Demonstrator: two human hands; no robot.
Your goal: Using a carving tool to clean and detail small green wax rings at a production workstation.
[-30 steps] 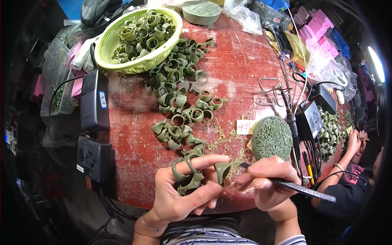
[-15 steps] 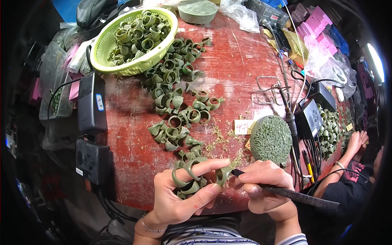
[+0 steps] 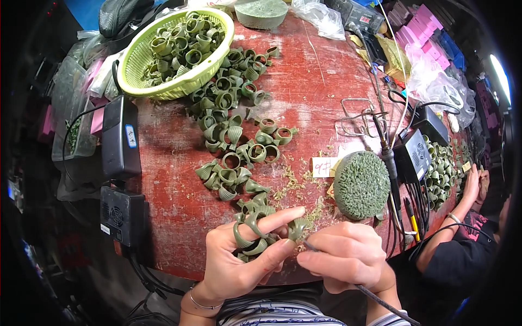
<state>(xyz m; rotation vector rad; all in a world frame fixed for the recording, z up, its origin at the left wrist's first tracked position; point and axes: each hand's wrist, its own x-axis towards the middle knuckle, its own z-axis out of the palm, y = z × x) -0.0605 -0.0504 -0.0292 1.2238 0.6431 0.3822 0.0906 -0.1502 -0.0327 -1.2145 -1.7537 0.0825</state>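
My left hand [image 3: 234,263] pinches a dark green ring [image 3: 297,230] between thumb and fingertips, its ribbed, flared side facing up. More green rings lie against the index finger; I cannot tell whether any of them is looped on it. A thin dark file [image 3: 382,303] is gripped in my right hand [image 3: 348,255]. Its tip is close by the pinched ring, and its long end slants down to the lower right. Beyond the left hand, a loose trail of similar rings [image 3: 231,176] runs up the red table [image 3: 174,217].
A lime-green basket [image 3: 182,87] full of rings stands far left. Right of my hands sits a round, rough green block [image 3: 361,187] beside a paper label [image 3: 322,167]. Black power boxes [image 3: 122,214] line the left edge. Cables and another person's arm [image 3: 454,217] are at right.
My right hand has rolled over and moved slightly down, and the file now points more steeply downward. The left hand still holds the ring in nearly the same place.
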